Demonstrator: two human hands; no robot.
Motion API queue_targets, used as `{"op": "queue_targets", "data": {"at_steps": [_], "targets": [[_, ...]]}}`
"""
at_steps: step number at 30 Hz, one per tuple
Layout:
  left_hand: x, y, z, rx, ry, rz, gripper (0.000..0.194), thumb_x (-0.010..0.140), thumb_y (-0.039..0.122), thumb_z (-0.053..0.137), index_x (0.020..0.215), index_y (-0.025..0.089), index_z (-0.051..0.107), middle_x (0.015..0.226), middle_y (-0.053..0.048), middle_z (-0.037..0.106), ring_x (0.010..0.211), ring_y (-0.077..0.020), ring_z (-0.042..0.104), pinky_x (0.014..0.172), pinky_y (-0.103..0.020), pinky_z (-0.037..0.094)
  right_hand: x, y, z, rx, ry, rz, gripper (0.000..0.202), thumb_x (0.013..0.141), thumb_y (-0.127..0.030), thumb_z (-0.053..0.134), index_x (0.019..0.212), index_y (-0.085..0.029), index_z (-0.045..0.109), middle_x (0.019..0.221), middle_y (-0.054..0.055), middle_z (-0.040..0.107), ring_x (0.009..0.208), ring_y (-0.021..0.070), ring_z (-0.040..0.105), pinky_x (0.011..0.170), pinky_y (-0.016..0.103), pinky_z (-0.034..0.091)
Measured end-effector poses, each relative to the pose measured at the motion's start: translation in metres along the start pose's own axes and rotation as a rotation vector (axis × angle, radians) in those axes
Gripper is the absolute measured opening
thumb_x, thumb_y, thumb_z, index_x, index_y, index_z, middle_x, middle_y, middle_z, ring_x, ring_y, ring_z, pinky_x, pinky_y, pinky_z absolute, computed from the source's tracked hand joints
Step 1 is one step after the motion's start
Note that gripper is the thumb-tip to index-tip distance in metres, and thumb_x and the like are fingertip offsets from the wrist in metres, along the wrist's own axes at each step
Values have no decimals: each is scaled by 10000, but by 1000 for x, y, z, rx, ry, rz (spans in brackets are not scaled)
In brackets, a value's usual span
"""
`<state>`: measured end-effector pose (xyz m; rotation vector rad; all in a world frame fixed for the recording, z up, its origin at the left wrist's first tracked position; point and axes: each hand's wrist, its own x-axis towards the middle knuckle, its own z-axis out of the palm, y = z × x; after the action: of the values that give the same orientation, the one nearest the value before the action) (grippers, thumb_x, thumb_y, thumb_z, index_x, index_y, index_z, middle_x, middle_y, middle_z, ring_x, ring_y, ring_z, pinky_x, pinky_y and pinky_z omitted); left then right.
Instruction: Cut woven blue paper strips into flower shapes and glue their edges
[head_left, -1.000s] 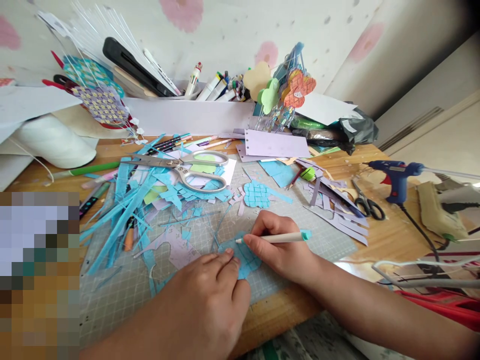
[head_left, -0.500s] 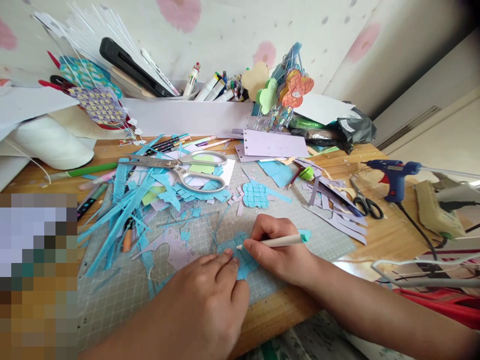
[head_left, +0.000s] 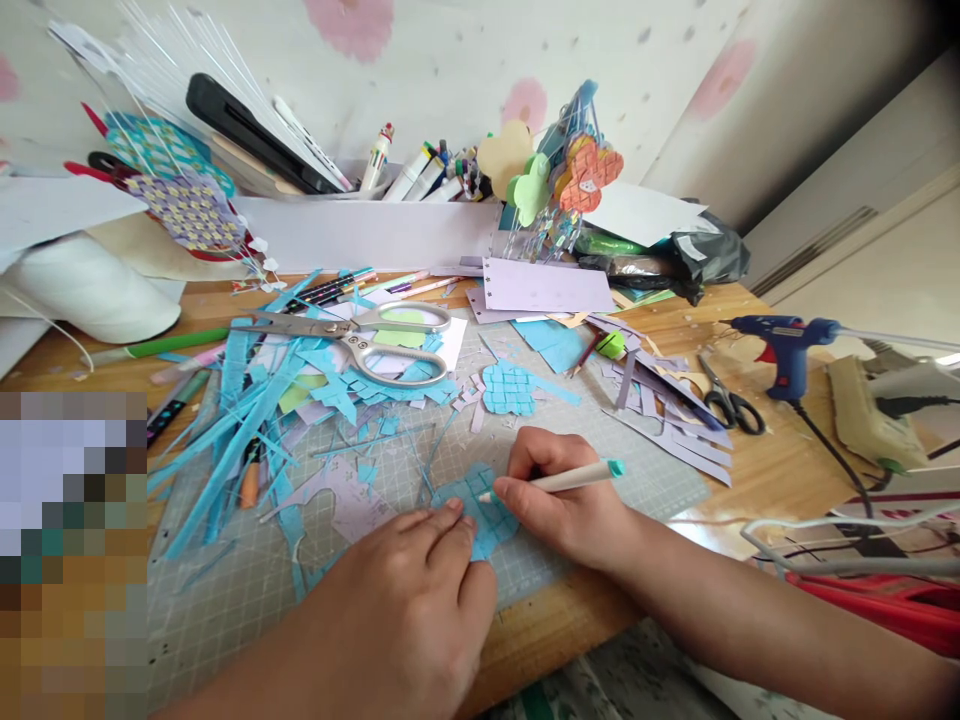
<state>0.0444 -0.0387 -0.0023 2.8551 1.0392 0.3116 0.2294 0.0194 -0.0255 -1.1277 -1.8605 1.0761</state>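
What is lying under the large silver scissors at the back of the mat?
Blue paper strips and a white sheet with green paper lie under the scissors; anything deeper is covered.

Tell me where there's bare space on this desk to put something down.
Bare patches: the cutting mat right of the right hand, below the purple strips; the mat's near-left corner beside the left hand; the wood between the small scissors and the glue gun cord. Crowded: blue strips and large scissors at left.
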Motion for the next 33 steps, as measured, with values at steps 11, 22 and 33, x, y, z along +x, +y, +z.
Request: {"op": "queue_targets", "data": {"at_steps": [11, 22, 33], "targets": [[0, 0, 2, 5, -13, 5, 141, 809, 115, 494, 799, 157, 629, 1011, -127, 722, 968, -263, 671, 848, -412, 557, -2, 0, 0, -80, -54, -65, 214, 695, -151, 533, 533, -193, 399, 489, -57, 419, 448, 69, 356, 428, 185, 282], [-1, -2, 5, 2, -10, 16, 145, 812, 116, 489, 792, 160, 625, 1000, -123, 722, 958, -259, 672, 835, -413, 563, -3, 0, -1, -52, -74, -54, 209, 697, -151, 538, 541, -193, 406, 490, -53, 417, 451, 73, 349, 428, 191, 276], [0, -2, 1, 2, 13, 19, 130, 788, 107, 505, 779, 159, 624, 998, -122, 727, 955, -261, 678, 828, -405, 572, -1, 0, -7, 28, -32, 8, 228, 684, -178, 527, 518, -203, 373, 479, -51, 405, 454, 78, 353, 429, 195, 293]]}}
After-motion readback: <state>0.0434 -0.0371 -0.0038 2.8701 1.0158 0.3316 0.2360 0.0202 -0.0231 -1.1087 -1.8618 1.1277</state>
